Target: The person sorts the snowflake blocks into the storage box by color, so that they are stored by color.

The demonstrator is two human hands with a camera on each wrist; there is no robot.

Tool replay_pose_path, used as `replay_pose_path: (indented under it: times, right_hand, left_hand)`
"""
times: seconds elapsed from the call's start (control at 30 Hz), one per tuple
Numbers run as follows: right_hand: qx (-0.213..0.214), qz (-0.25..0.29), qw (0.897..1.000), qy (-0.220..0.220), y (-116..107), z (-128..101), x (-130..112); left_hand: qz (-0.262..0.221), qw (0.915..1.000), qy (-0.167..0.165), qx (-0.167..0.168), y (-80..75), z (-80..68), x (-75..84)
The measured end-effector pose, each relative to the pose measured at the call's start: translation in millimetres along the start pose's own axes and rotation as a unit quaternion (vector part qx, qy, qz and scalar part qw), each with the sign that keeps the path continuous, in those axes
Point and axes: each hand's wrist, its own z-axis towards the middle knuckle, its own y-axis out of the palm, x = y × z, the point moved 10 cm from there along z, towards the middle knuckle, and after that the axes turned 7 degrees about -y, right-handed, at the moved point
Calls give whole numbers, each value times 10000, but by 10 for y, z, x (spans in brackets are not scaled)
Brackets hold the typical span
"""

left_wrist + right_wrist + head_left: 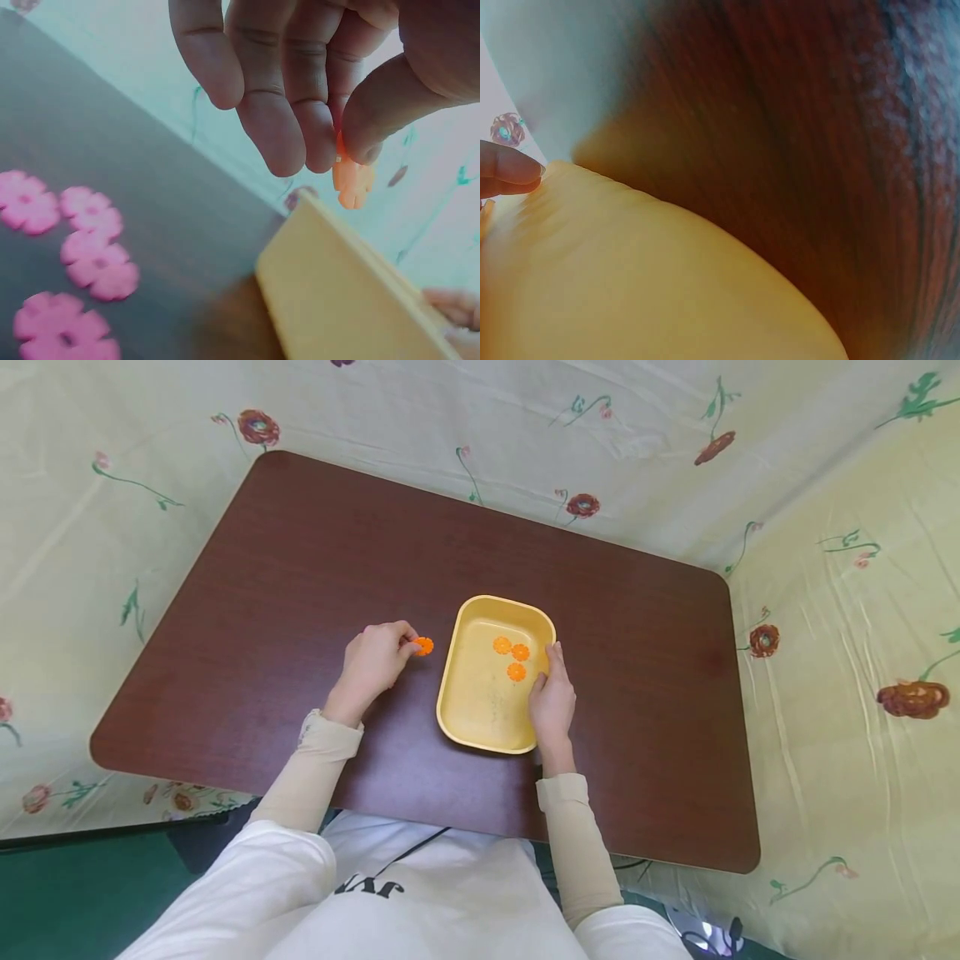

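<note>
Head view: the left hand (372, 658) pinches an orange flower (424, 646) over the brown table (300, 568), just beside the yellow tray (468, 710). The right hand (552, 697) holds the tray's side, fingers pressed together.

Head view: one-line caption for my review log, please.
Left hand pinches an orange flower beside a yellow tray holding three more, right hand holding the tray's rim, on a brown table.

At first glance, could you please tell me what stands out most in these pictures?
A yellow rectangular plastic tray sits mid-table on the dark brown wooden table, holding three orange flower-shaped slices. The left hand pinches a fourth orange flower slice beside it; the right hand grips the tray's right rim.
</note>
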Motion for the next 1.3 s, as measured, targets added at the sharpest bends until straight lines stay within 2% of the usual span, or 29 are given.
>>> replay_pose_path:
  times: [0.2,0.33,0.7,0.83,0.93,1.1,1.3]
  right_hand:
    - [-40,22,10000,14,-25,-14,7]
    - [-39,80,10000,12,-43,-24,11]
    - [-48,139,9999,-59,-42,-55,-6]
    - [-5,130,9999,-86,-64,-64,-14]
    - [31,145,9998,-126,-77,-69,-18]
    - [94,170,9996,-181,-104,-82,-24]
    - [99,197,9996,-169,-128,-95,-19]
  left_hand:
    - [-112,9993,338,146,-69,29,323]
    - [-207,9983,537,100,-66,73,582]
    - [-120,9959,826,-363,185,160,1140]
    - [148,9955,803,-475,297,201,1239]
    - [592,9940,725,-557,396,241,1269]
    - [1335,9863,600,-763,557,288,1296]
    - [1572,9820,322,-999,676,317,1310]
